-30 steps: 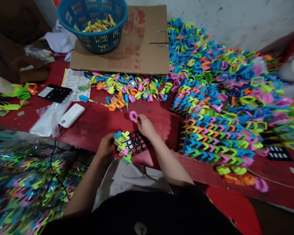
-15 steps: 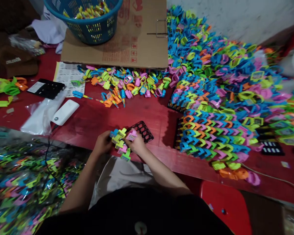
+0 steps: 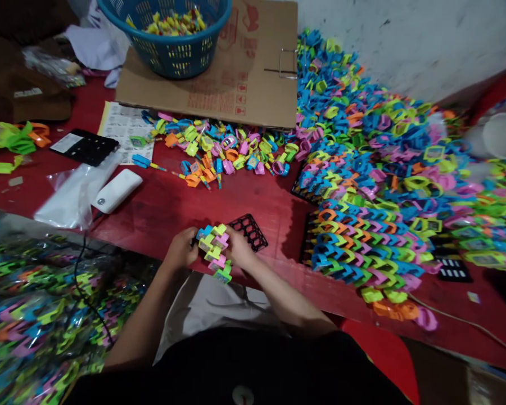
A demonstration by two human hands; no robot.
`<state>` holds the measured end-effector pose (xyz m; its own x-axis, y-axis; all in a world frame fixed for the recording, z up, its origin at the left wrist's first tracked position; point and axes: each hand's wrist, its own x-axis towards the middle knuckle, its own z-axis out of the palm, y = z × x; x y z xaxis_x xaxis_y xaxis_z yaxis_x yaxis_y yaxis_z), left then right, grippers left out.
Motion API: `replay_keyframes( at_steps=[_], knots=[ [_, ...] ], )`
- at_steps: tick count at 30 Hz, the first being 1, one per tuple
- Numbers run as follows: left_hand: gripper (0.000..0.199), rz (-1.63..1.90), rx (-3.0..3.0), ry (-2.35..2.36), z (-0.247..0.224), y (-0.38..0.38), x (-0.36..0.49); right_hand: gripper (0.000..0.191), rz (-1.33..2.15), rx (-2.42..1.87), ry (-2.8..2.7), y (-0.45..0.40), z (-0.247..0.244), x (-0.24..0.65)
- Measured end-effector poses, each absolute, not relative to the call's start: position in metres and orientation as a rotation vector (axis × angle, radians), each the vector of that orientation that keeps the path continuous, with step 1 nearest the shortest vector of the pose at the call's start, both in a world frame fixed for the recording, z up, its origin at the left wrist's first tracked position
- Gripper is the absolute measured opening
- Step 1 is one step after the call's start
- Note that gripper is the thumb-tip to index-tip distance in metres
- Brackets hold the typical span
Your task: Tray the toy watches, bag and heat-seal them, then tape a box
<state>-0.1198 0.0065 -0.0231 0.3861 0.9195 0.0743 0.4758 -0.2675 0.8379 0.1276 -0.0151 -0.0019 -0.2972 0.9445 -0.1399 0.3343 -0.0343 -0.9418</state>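
Observation:
In front of my body, my left hand (image 3: 182, 249) is closed around one side of a cluster of small toy watches (image 3: 213, 250) in blue, yellow, pink and green. A bit of something black shows by its fingers, mostly hidden. My right hand (image 3: 239, 248) is closed at the cluster's other side, its fingertips at a pink toy watch (image 3: 221, 241). Just beyond the right hand, a black grid tray (image 3: 255, 233) with round holes lies on the red table (image 3: 172, 197).
Loose toy watches (image 3: 223, 149) lie under a cardboard sheet (image 3: 164, 93) bearing a blue basket (image 3: 181, 59). Rows of toy watches (image 3: 362, 242) stand in black trays at right, before a large heap (image 3: 362, 118). A white power bank (image 3: 120, 191) and plastic bags (image 3: 65, 197) lie left.
The view has shifted slightly. The pink toy watch in my right hand has moved left and down, against the cluster. My left hand still holds the cluster.

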Motion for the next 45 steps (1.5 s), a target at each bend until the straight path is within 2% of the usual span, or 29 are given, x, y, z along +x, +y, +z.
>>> replay_keyframes(
  at_steps=[3,4,7,11,13,15,17,21,23,25,28,32,36,40,45],
  knots=[
    [0.008,0.701,1.921,1.214,-0.029,0.008,-0.12,0.009,1.471,-1.284,-1.699,0.033,0.009,0.147],
    [0.011,0.692,1.93,1.227,-0.031,0.009,-0.12,0.002,1.305,-1.389,-1.68,0.055,0.013,0.148],
    [0.029,0.658,1.97,1.287,-0.035,0.012,-0.121,0.024,0.711,-1.749,-1.657,0.126,0.022,0.13],
    [0.044,0.653,1.973,1.326,-0.035,0.014,-0.124,0.034,0.507,-2.007,-1.841,0.177,0.025,0.1],
    [0.044,0.68,1.962,1.326,-0.036,0.013,-0.124,0.033,0.544,-2.066,-1.811,0.173,0.025,0.105],
    [0.043,0.711,1.957,1.339,-0.037,0.012,-0.123,0.025,0.612,-2.07,-1.664,0.151,0.025,0.124],
    [0.04,0.741,1.951,1.365,-0.04,0.011,-0.122,0.018,0.775,-1.928,-1.509,0.116,0.024,0.145],
    [0.036,0.794,1.935,1.376,-0.042,0.012,-0.121,0.035,1.36,-1.398,-1.267,0.027,0.02,0.155],
    [0.033,0.797,1.919,1.383,-0.041,0.013,-0.121,0.043,1.492,-1.313,-1.168,-0.009,0.015,0.141],
    [0.033,0.784,1.909,1.397,-0.037,0.013,-0.12,0.043,1.458,-1.361,-1.143,-0.029,0.009,0.124],
    [0.035,0.771,1.912,1.399,-0.032,0.014,-0.119,0.034,1.24,-1.49,-1.283,-0.036,0.003,0.109],
    [0.025,0.761,1.894,1.421,-0.026,0.013,-0.116,0.022,1.051,-1.573,-1.485,-0.035,-0.003,0.107],
    [0.017,0.764,1.865,1.422,-0.024,0.011,-0.114,0.025,0.993,-1.643,-1.616,-0.039,-0.013,0.102],
    [0.017,0.76,1.857,1.412,-0.027,0.01,-0.115,0.019,0.98,-1.699,-1.67,-0.038,-0.018,0.092],
    [0.024,0.724,1.889,1.399,-0.031,0.008,-0.119,0.019,1.165,-1.533,-1.742,-0.02,0.001,0.113]
  ],
)
